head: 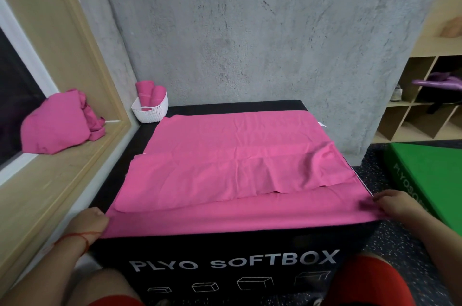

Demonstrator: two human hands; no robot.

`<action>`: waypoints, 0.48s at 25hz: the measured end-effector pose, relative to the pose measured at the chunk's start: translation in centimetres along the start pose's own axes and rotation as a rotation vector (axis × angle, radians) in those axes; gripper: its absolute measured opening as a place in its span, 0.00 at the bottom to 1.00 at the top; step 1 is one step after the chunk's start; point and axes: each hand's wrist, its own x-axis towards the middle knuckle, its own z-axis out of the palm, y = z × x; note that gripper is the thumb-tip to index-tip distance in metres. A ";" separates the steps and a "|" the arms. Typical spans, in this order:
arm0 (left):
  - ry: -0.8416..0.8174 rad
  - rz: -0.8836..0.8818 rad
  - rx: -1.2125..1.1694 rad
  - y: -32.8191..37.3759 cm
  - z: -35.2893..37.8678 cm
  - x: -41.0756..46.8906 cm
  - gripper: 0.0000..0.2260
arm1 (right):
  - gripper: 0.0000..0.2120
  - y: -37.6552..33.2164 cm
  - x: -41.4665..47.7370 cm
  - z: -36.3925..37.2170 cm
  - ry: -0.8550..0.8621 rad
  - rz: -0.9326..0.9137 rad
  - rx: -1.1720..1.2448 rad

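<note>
My left grip (96,220) is closed on the pink towel (232,135) at its near left corner, fingers curled round the edge. My right grip (393,205) pinches the near right corner the same way. The towel lies spread over the top of the black box (225,250), taut along the front edge, with a creased flap folded across its middle. A white basket (150,113) of rolled towels (150,92) stands at the far left corner.
</note>
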 end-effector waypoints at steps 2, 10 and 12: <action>-0.036 -0.009 0.088 0.1 -0.3 0.2 0.09 | 0.11 0.2 -0.2 0.0 -0.010 -0.015 -0.078; -0.073 0.016 0.093 -0.4 -1.1 -0.8 0.15 | 0.11 -0.5 -2.2 -1.3 0.028 -0.135 -0.128; -0.062 0.043 0.018 0.6 -0.8 -0.9 0.18 | 0.09 -2.0 -2.7 -0.4 0.005 -0.166 -0.115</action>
